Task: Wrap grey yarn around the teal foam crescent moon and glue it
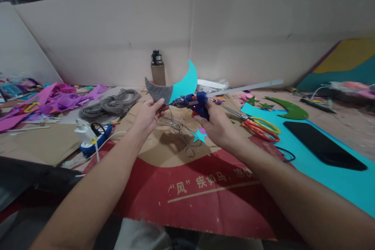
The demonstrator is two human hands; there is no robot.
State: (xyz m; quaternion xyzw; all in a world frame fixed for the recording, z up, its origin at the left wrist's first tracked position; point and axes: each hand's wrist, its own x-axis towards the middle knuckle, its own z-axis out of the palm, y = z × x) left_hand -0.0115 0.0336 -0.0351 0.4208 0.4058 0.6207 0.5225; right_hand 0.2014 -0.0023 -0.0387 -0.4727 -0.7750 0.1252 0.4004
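My left hand point(149, 115) pinches the lower edge of a crescent moon cutout point(185, 82). Grey cord covers the crescent's left part, while its right part is bare turquoise. My right hand point(218, 123) is wrapped round a blue glue gun point(196, 102) with a small red light and a clear glue stick point(249, 87) sticking out behind. The gun's nozzle is at the lower edge of the crescent, close to my left fingers; whether it touches cannot be seen. From the crescent a loose grey cord point(179, 127) trails down in loops to the cardboard, near a turquoise star point(199, 136).
Red and orange-handled scissors point(260, 129) and a black phone point(324, 145) lie to the right, with a green felt crescent point(293, 109) behind. At left are a blue power strip point(95, 142), a grey cord bundle point(109, 103) and purple scraps point(66, 103). A bottle point(158, 72) stands at the back.
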